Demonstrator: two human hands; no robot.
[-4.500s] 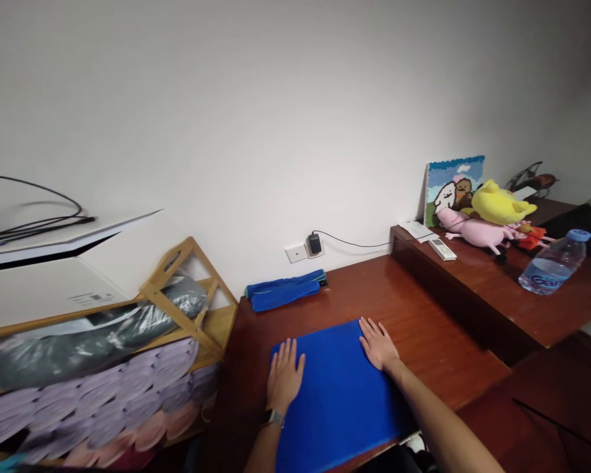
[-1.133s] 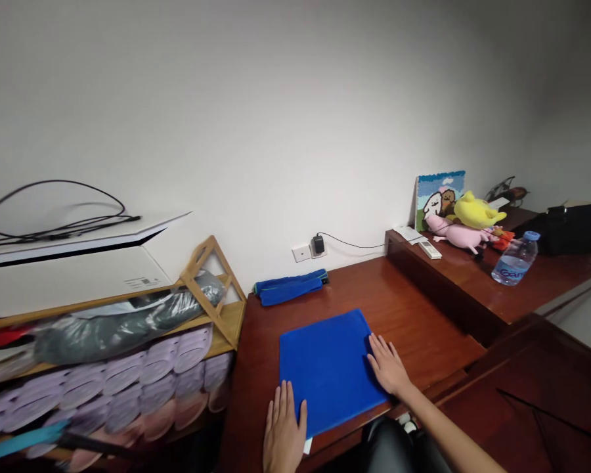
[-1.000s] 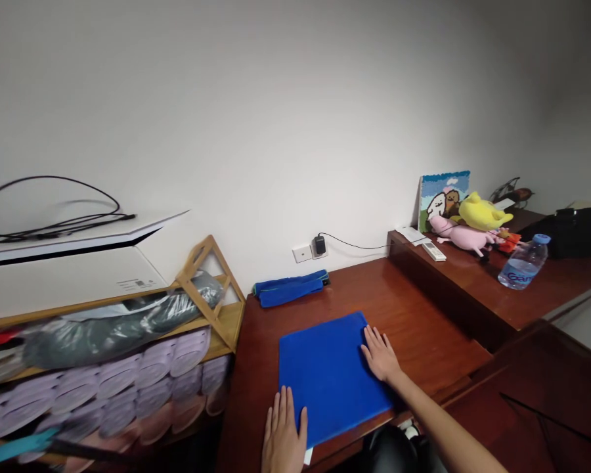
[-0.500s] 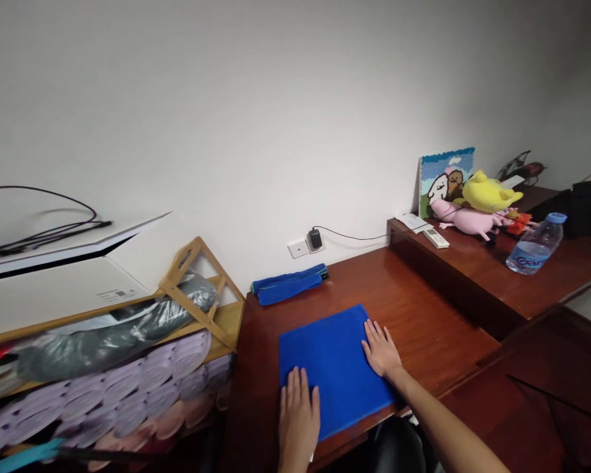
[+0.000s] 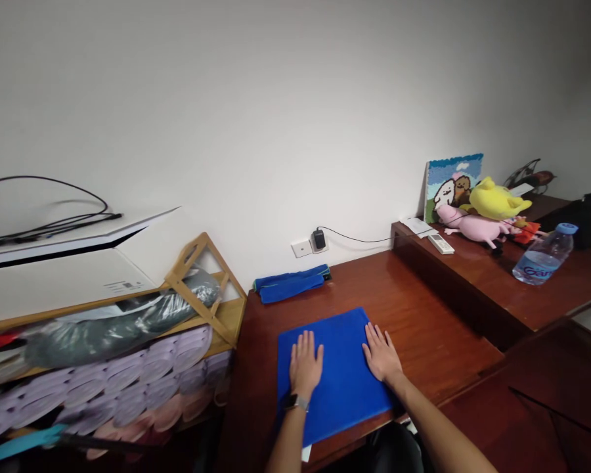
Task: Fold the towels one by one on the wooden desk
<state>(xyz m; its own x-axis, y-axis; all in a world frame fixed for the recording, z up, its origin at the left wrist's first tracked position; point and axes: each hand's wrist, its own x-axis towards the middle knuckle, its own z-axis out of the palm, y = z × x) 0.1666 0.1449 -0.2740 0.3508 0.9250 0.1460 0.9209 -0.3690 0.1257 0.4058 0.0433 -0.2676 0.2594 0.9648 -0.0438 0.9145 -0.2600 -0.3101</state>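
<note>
A flat blue cloth (image 5: 345,387), roughly square, is spread on the brown wooden desk (image 5: 398,289) near its front edge. My left hand (image 5: 306,365), with a watch at the wrist, lies palm down on the cloth's left part, fingers stretched forward. On the right edge of the cloth rests my right hand (image 5: 381,353), also palm down with its fingers spread. Neither hand holds anything. Behind the cloth, by the wall, lies a folded blue cloth bundle (image 5: 291,284) with a green edge.
A plug with a cable sits in the wall socket (image 5: 319,240). On the raised right surface are a water bottle (image 5: 544,256), plush toys (image 5: 477,228), a remote (image 5: 440,244) and a picture (image 5: 453,186). At left stands a wooden rack (image 5: 204,289) with several lilac slippers (image 5: 128,381).
My left hand has slid forward over the blue cloth, away from its front left edge, so the watch now shows. My right hand stays nearly in place. The view has shifted slightly.
</note>
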